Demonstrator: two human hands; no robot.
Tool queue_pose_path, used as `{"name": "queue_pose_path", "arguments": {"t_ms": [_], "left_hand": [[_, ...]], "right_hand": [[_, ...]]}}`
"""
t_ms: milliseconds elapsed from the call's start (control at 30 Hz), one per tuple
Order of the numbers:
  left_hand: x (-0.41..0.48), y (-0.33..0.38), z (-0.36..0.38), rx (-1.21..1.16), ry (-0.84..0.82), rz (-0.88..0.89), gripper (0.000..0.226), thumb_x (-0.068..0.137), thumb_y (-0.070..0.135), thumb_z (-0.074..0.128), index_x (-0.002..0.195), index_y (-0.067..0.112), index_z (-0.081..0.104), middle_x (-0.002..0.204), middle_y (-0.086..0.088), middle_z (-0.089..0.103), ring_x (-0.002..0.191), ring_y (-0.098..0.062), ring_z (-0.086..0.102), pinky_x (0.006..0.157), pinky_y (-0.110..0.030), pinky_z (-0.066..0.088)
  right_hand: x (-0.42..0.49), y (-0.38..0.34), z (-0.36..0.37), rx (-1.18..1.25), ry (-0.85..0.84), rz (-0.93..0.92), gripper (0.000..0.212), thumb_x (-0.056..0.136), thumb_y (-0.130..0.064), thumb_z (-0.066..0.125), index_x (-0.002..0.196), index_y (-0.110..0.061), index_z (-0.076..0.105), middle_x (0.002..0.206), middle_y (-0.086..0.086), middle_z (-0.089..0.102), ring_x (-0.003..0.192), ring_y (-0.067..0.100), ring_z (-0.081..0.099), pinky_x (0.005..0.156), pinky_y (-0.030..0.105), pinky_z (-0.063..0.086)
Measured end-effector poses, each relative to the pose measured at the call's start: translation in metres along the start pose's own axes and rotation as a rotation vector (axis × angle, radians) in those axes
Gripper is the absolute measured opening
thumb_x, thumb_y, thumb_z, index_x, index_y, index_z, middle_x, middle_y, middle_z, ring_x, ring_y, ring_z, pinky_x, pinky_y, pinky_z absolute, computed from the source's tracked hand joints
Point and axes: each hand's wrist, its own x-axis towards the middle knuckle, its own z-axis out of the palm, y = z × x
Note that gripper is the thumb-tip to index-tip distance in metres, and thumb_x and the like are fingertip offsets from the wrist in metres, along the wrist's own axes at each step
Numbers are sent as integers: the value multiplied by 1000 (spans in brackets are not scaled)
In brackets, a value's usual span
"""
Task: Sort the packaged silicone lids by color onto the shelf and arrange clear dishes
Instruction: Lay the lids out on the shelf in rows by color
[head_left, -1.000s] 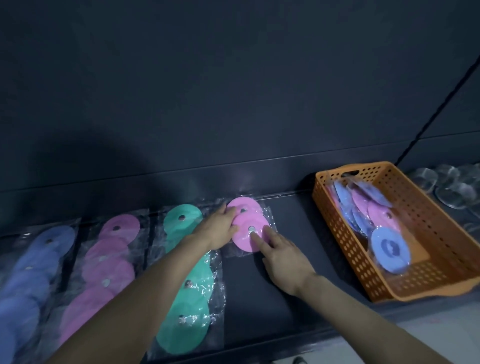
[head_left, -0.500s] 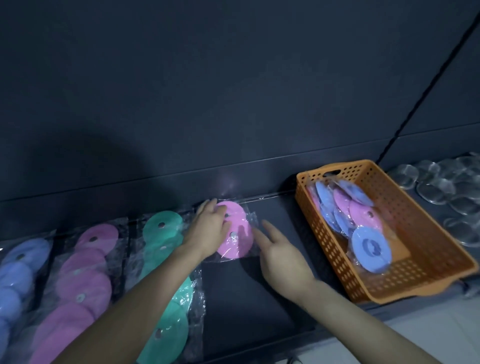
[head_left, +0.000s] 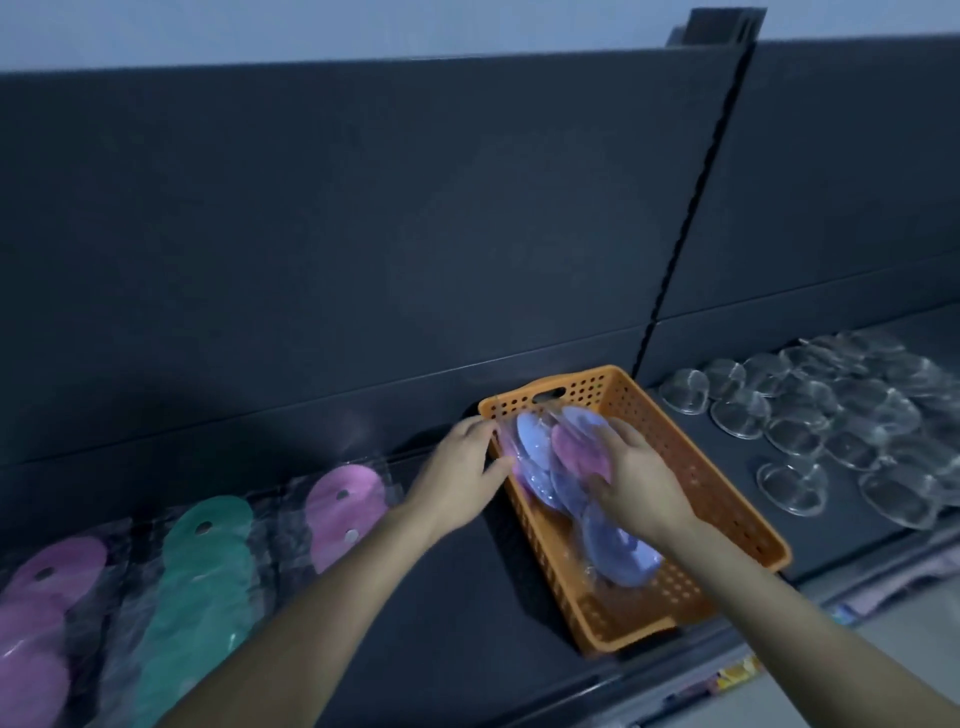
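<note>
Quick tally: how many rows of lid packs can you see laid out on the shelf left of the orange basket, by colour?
Pink rows: 2
Green rows: 1
Total: 3 rows

The orange basket (head_left: 691, 467) looks like matt moulded plastic, its walls and floor pierced with round holes. The lids (head_left: 540, 457) in it sit in thin, glossy, crinkled clear film, as do the matt green lids (head_left: 208, 551) on the smooth, dull dark shelf (head_left: 457, 597). The clear dishes (head_left: 795, 431) are transparent and shiny, glass or plastic.
</note>
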Motion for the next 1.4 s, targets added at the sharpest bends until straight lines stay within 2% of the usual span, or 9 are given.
{"name": "queue_pose_path", "arguments": {"t_ms": [133,267,500,667,767,900,1033,1167,1400], "left_hand": [[16,15,16,-27,98,-126,38,89,37,59,117,12,56,113,-3,52,101,-17,53,85,-25,42],[28,19,28,-61,199,-268,24,85,23,64,72,13,47,83,-2,47,76,-15,44,57,-18,26],[29,26,28,-232,439,-326,21,90,6,45,70,5,46,70,-6,52,63,-16,45,55,-28,34],[31,24,19,-449,556,-417,14,84,13,38,72,11,45,72,-7,61,66,-26,62,61,-43,54],[23,18,11,-622,609,-477,14,89,9,38,77,9,44,77,-5,58,66,-18,64,59,-40,59],[13,13,5,-785,628,-534,22,89,-1,38,68,6,43,73,-7,56,75,-18,64,60,-30,58],[12,24,4,-851,581,-456,23,90,-3,39,69,4,42,72,-8,55,83,-18,66,65,-23,58],[11,27,2,-879,649,-392,17,88,-2,41,72,3,41,78,-13,53,81,-17,64,74,-27,57],[6,13,5,-899,570,-364,14,78,5,54,80,12,42,75,0,55,86,-18,66,89,-44,54]], "right_hand": [[26,22,2,77,-135,49,73,81,-32,66,144,-15,32,153,12,24,138,28,32,105,33,35],[41,24,14,107,-214,64,82,77,-43,68,144,-24,25,150,9,24,135,32,30,107,38,35],[45,30,16,101,-252,121,89,80,-47,65,147,-20,12,153,18,14,128,42,40,102,44,42],[33,26,1,-173,-135,23,38,93,-18,48,126,0,41,131,18,43,108,31,57,66,26,42],[25,26,-14,-303,-209,3,18,95,-18,42,95,-8,57,98,13,60,96,29,62,66,27,43],[21,22,-17,-251,-272,70,34,94,-27,42,65,-9,48,75,11,55,71,27,54,54,26,38],[27,14,5,-160,-261,64,42,96,-34,31,102,-3,59,92,11,62,84,28,63,63,33,49],[40,21,30,-46,-290,221,93,59,-86,33,99,-7,60,97,16,63,88,29,61,75,36,54],[33,0,5,-71,-262,107,24,92,-21,44,106,-6,57,95,11,67,85,28,65,65,34,51]]}}
